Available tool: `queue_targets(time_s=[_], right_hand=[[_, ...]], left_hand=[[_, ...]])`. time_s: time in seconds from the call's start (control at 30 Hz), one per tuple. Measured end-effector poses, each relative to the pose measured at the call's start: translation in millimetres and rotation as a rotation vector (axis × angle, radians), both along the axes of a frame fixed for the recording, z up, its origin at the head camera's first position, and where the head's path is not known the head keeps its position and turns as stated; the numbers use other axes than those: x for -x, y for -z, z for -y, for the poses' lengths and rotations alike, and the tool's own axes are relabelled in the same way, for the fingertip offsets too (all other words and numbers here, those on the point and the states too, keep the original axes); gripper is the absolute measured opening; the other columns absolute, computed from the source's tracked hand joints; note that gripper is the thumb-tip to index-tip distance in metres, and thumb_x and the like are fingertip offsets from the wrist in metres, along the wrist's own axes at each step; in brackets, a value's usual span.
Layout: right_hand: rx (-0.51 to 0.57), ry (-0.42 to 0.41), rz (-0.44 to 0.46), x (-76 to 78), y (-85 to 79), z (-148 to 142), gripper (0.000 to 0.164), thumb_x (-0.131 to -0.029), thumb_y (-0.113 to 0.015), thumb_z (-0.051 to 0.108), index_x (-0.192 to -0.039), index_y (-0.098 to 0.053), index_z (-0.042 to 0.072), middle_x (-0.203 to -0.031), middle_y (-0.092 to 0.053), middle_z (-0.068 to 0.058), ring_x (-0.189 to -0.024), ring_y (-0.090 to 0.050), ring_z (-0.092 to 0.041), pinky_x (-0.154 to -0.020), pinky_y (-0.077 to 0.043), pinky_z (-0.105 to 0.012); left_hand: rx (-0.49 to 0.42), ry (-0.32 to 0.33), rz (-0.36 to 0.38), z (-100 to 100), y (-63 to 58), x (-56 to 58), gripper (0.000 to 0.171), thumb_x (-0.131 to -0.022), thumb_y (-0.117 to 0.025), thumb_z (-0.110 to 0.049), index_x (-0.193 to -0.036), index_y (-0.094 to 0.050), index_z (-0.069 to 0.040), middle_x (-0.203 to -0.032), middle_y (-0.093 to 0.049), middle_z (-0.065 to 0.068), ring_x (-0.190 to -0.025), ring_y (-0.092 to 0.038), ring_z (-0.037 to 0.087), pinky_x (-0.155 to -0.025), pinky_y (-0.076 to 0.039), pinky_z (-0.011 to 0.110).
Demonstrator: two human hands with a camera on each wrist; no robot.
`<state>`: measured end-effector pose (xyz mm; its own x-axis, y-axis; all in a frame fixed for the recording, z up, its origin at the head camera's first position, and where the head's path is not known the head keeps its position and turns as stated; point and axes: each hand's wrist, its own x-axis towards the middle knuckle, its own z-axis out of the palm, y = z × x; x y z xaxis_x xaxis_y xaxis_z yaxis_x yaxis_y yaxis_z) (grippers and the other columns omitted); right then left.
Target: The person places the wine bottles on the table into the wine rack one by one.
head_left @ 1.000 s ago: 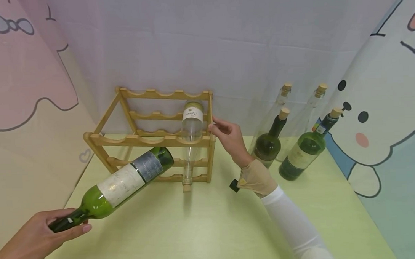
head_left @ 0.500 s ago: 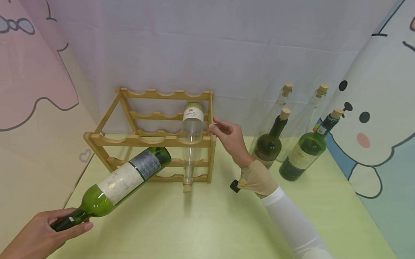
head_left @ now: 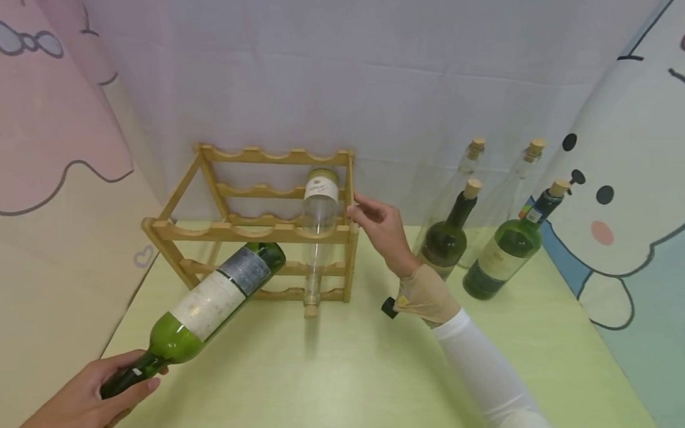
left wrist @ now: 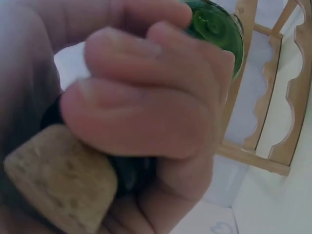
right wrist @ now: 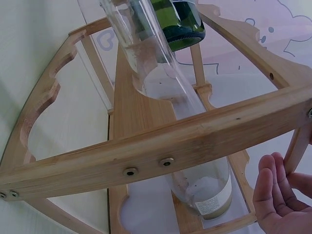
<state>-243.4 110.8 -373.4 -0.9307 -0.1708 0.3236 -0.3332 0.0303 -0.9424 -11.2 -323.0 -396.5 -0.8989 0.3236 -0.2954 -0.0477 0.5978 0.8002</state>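
My left hand (head_left: 85,402) grips a green wine bottle (head_left: 206,307) by its dark neck. The bottle tilts, its base toward the front of the wooden wine rack (head_left: 252,233). In the left wrist view, a cork (left wrist: 63,178) pokes out below the curled fingers. My right hand (head_left: 383,231) holds the rack's right side, thumb and fingers about a wooden post, as the right wrist view shows. A clear glass bottle (head_left: 321,208) with a white label lies in the rack's right-hand slot on the upper tier, neck toward me.
Right of the rack stand two corked green bottles, one dark (head_left: 442,242) and one lighter (head_left: 502,259), with two clear corked bottles behind them. A small black object (head_left: 389,307) shows beside my right wrist. A curtain hangs behind the pale green table (head_left: 348,371).
My left hand has shifted a little right and down with the green bottle, whose base stays near the rack's front rail. The right hand keeps its hold on the rack.
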Motion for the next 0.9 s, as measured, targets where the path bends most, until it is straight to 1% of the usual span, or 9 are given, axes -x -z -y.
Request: queue_targets(time_s=[0.07, 0.1, 0.2, 0.27, 0.4, 0.5, 0.63, 0.73, 0.9], right_hand=[[0.001, 0.004, 0.001, 0.0, 0.3, 0, 0.047, -0.097, -0.066, 0.023, -0.137, -0.058, 0.001, -0.102, -0.070, -0.010, -0.086, -0.061, -0.012, -0.077, -0.048, -0.030], [-0.001, 0.008, 0.004, -0.1, 0.1, 0, 0.047, -0.096, -0.066, 0.022, -0.137, -0.058, 0.001, -0.101, -0.070, -0.007, -0.087, -0.062, -0.012, -0.078, -0.048, -0.030], [0.007, 0.009, 0.014, -0.9, -1.2, 0, 0.047, -0.096, -0.066, 0.021, -0.137, -0.057, -0.001, -0.103, -0.070, -0.011, -0.087, -0.062, -0.012, -0.078, -0.048, -0.030], [0.008, 0.010, 0.017, -1.0, -1.8, 0, 0.047, -0.097, -0.066, 0.021, -0.137, -0.057, -0.002, -0.103, -0.069, -0.011, -0.088, -0.062, -0.012, -0.078, -0.048, -0.029], [0.005, 0.022, 0.021, -0.5, -2.0, 0, 0.045, -0.097, -0.066, 0.021, -0.136, -0.059, 0.001, -0.103, -0.068, -0.011, -0.087, -0.061, -0.011, -0.078, -0.047, -0.028], [0.009, 0.020, 0.027, 0.0, -1.5, 1, 0.042, -0.097, -0.066, 0.020, -0.135, -0.060, 0.003, -0.104, -0.068, -0.015, -0.086, -0.061, -0.010, -0.078, -0.047, -0.029], [0.016, 0.017, 0.039, -0.3, -0.9, 2, 0.042, -0.097, -0.066, 0.019, -0.135, -0.060, 0.003, -0.108, -0.066, -0.023, -0.087, -0.062, -0.010, -0.079, -0.048, -0.029], [0.018, 0.017, 0.035, -0.8, -1.4, 2, 0.044, -0.097, -0.066, 0.019, -0.136, -0.058, 0.001, -0.109, -0.065, -0.024, -0.086, -0.062, -0.010, -0.079, -0.047, -0.029], [0.034, 0.013, 0.023, -2.0, -2.6, 3, 0.045, -0.096, -0.067, 0.018, -0.137, -0.058, 0.000, -0.108, -0.065, -0.023, -0.087, -0.062, -0.012, -0.081, -0.048, -0.034]], left_hand=[[-0.104, 0.042, 0.035, 0, 3.1, 0.2, 0.016, -0.108, -0.046, -0.017, -0.110, -0.055, -0.004, -0.064, -0.050, 0.002, -0.049, -0.046, 0.011, -0.045, -0.040, 0.029], [-0.127, 0.049, 0.056, -1, 4.2, 0.6, 0.016, -0.108, -0.045, -0.017, -0.108, -0.054, -0.003, -0.066, -0.052, 0.004, -0.048, -0.048, 0.013, -0.044, -0.040, 0.029], [-0.149, 0.052, 0.094, -7, 4.9, 1.0, 0.019, -0.108, -0.045, -0.019, -0.101, -0.054, -0.004, -0.070, -0.056, 0.006, -0.049, -0.051, 0.015, -0.044, -0.041, 0.029], [-0.171, 0.053, 0.122, -11, 5.8, 2.2, 0.020, -0.108, -0.045, -0.019, -0.104, -0.056, -0.002, -0.072, -0.058, 0.009, -0.050, -0.052, 0.015, -0.042, -0.041, 0.028], [-0.229, 0.038, 0.185, -21, 8.1, 6.9, 0.026, -0.108, -0.045, -0.020, -0.114, -0.058, 0.001, -0.081, -0.064, 0.015, -0.052, -0.055, 0.015, -0.045, -0.043, 0.029], [-0.265, 0.029, 0.223, -29, 10.8, 10.3, 0.030, -0.108, -0.045, -0.022, -0.120, -0.058, 0.003, -0.088, -0.066, 0.018, -0.054, -0.055, 0.014, -0.046, -0.043, 0.030], [-0.278, 0.008, 0.246, -39, 12.5, 13.4, 0.034, -0.108, -0.047, -0.026, -0.122, -0.057, 0.002, -0.088, -0.065, 0.019, -0.053, -0.052, 0.010, -0.039, -0.035, 0.029], [-0.292, -0.012, 0.250, -46, 12.9, 15.2, 0.035, -0.107, -0.047, -0.028, -0.123, -0.057, 0.001, -0.089, -0.064, 0.021, -0.052, -0.048, 0.008, -0.037, -0.029, 0.028], [-0.287, -0.027, 0.212, -54, 17.3, 16.8, 0.033, -0.107, -0.048, -0.030, -0.116, -0.060, 0.000, -0.086, -0.065, 0.021, -0.052, -0.053, 0.011, -0.043, -0.040, 0.029]])
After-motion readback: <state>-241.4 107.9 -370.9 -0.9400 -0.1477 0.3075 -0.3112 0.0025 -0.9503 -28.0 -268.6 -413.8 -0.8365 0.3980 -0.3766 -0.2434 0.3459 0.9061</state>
